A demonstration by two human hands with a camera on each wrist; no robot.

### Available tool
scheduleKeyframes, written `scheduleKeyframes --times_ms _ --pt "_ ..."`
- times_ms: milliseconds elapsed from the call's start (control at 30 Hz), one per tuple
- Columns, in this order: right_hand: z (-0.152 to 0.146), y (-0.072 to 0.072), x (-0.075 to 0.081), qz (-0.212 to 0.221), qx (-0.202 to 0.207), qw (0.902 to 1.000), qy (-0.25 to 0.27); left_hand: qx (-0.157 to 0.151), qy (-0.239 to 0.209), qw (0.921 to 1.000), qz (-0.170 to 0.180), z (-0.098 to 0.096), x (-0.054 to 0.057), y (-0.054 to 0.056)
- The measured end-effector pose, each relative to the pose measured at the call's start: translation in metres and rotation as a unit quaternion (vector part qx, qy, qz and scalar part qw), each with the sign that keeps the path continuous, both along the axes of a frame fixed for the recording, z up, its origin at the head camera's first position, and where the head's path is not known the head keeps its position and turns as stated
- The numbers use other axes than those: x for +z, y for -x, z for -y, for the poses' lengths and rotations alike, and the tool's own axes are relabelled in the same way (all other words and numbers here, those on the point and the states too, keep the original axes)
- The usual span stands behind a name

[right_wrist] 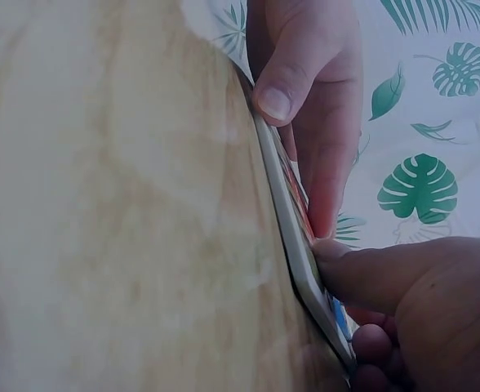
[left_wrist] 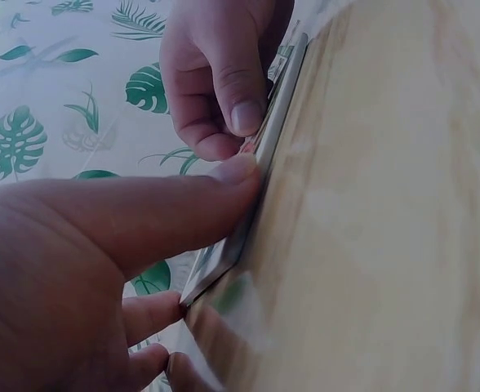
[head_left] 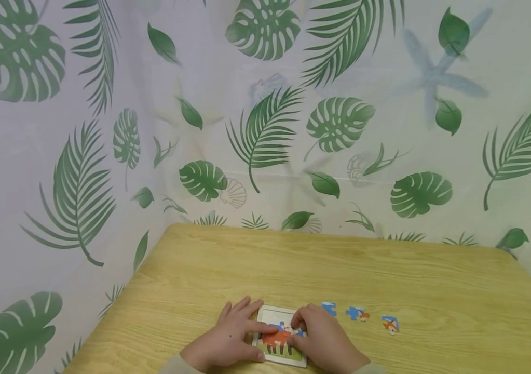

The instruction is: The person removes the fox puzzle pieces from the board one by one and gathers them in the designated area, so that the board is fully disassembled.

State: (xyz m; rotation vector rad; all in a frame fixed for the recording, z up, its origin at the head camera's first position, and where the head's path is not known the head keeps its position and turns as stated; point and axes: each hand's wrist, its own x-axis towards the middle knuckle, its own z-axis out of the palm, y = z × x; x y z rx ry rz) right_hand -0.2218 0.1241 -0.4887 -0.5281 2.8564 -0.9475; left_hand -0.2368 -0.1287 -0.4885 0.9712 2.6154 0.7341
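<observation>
In the head view a small jigsaw puzzle (head_left: 276, 337) lies in a pale-framed tray (head_left: 278, 308) on the table, showing a red-brown animal on green below blue. My left hand (head_left: 228, 335) spreads over the tray's left side. Its index finger presses on the picture, and the thumb rests at the near left frame edge. From the right, my right hand (head_left: 323, 335) reaches over the tray with curled fingers. Thumb and fingertips pinch a puzzle piece (head_left: 296, 330) at the picture's right part, mostly covered by them. Both wrist views see the tray (right_wrist: 285, 208) edge-on.
Right of the tray lie three loose puzzle parts: a blue piece (head_left: 329, 308), a blue and brown part (head_left: 356, 314) and an orange fox piece (head_left: 390, 324). They rest on the wood-grain table (head_left: 340, 270). A leaf-patterned curtain (head_left: 274, 208) hangs behind and at the left.
</observation>
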Motion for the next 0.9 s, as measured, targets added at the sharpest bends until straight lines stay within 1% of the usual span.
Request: scheduleKeyframes --times_ms 233,400,533,667,767,900 --pt "0.000 0.000 0.000 -0.004 -0.009 0.9999 0.006 0.003 0.011 0.9999 0.003 -0.002 0.002 0.002" --pt "-0.001 -0.001 0.002 0.004 -0.007 0.9998 0.020 0.000 0.018 0.9998 -0.008 -0.003 0.003 0.002" --pt "-0.002 0.000 0.000 0.018 -0.003 0.9982 0.057 -0.001 0.013 0.9999 -0.008 -0.004 0.005 0.001" --pt "-0.005 -0.001 -0.001 0.053 -0.003 0.9919 0.115 0.002 0.012 0.9999 0.002 -0.004 0.004 0.000" --pt "-0.007 -0.002 0.002 0.070 -0.006 0.9873 0.143 0.003 0.010 0.9999 0.002 -0.002 0.002 -0.001" --pt "-0.011 -0.003 0.009 0.075 -0.019 0.9837 0.162 0.000 -0.001 1.0000 0.008 0.000 -0.001 0.001"
